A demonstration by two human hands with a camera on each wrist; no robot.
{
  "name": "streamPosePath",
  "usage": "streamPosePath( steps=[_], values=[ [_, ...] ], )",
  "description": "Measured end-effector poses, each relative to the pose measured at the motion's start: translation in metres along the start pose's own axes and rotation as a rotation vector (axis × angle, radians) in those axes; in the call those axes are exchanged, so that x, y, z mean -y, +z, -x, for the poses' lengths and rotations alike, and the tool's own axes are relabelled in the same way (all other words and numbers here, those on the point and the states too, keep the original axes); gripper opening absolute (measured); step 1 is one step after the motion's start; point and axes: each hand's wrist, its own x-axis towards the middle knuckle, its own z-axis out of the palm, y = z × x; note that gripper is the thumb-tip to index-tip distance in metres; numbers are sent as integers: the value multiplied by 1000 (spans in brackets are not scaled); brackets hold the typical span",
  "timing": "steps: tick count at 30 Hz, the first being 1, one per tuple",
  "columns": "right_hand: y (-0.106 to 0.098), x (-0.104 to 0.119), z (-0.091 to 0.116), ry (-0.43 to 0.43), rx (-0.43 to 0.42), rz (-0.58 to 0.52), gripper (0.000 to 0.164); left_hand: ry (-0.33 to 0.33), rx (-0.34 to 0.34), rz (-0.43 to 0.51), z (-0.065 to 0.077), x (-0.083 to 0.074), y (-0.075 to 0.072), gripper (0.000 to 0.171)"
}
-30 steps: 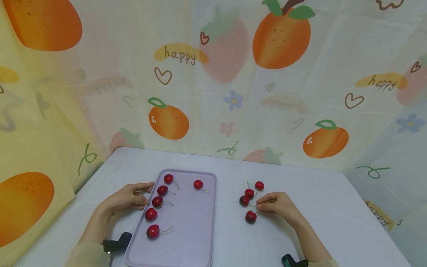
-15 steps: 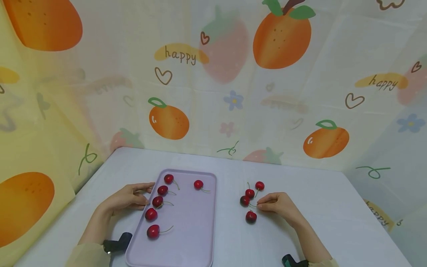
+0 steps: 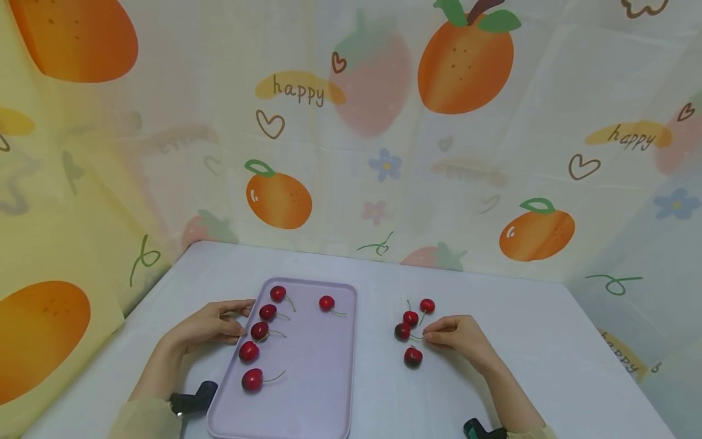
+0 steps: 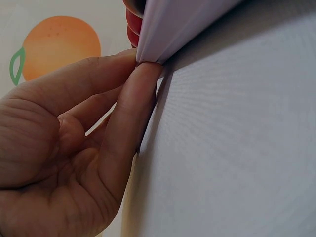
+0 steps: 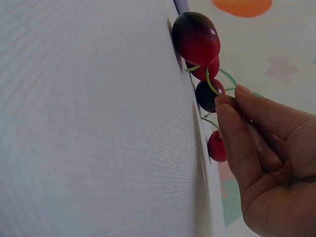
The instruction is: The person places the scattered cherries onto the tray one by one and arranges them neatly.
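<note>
My right hand (image 3: 457, 338) pinches the stem of a dark red cherry (image 3: 402, 331) between thumb and fingertips. That cherry rests on the table; in the right wrist view a nearer cherry (image 5: 196, 39) partly hides it. Close around it lie other cherries, one at the back (image 3: 426, 306), one just behind it (image 3: 410, 318) and one in front (image 3: 413, 357). On the left, my left hand (image 3: 205, 325) touches the long side of a lilac tray (image 3: 307, 390) with thumb and fingers. Several cherries line the tray's left side, and a single cherry (image 3: 326, 303) lies near its far right corner.
The white table (image 3: 493, 292) bears everything and meets a fruit-printed cloth (image 3: 351, 183) at its back edge. Black wrist mounts (image 3: 193, 399) sit at both sleeves. Between tray and loose cherries runs a strip of table.
The head view has shifted very slightly. Both hands, the tray and the cherries otherwise stay where they were.
</note>
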Motion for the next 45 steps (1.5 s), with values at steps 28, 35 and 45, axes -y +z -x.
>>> streamPosePath(
  steps=[28,35,45],
  values=[
    [7,13,-1,24,-95,-104,31,30,21,30,-1,1,0,67],
    [9,16,-3,39,-118,-81,30,26,19,31,-1,2,0,68],
    [13,24,-6,62,-144,-74,29,29,24,16,-1,-1,-1,68]
  ],
)
